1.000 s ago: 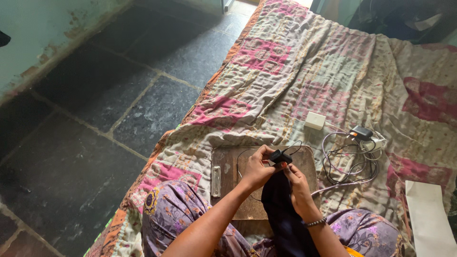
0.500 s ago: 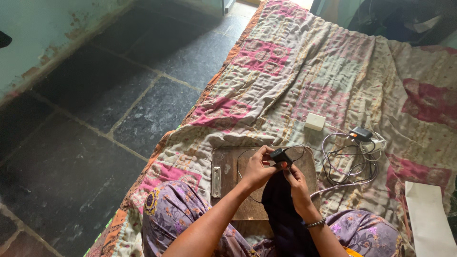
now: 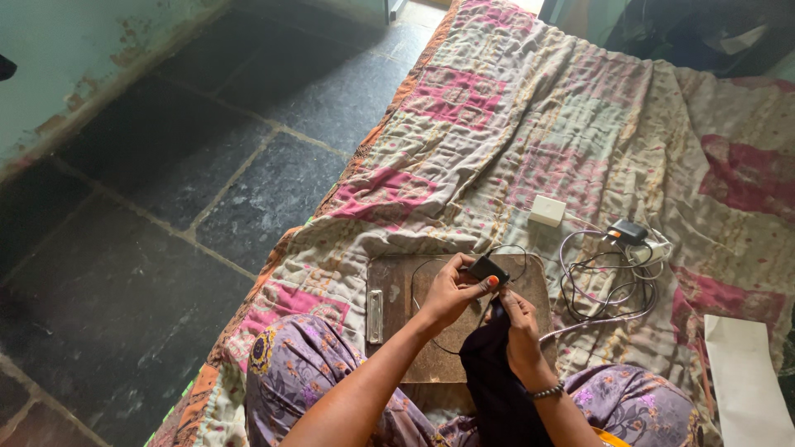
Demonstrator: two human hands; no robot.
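My left hand (image 3: 451, 291) pinches a small black flat piece (image 3: 487, 268) between thumb and fingers, just above a brown clipboard (image 3: 396, 308) on my lap. A thin dark thread loops from that piece across the board. My right hand (image 3: 519, 323) grips the top edge of a dark navy cloth (image 3: 495, 389) that hangs down between my knees. The two hands almost touch. A beaded bracelet circles my right wrist.
A patchwork quilt (image 3: 530, 124) in pink and beige covers the surface. On it lie a small white box (image 3: 547, 210), a black charger with tangled cables (image 3: 617, 265) and a white sheet (image 3: 745, 381) at right. Dark stone floor (image 3: 166, 190) lies to the left.
The small black piece in my left hand has shifted slightly right and up; both hands stay close together over the clipboard.
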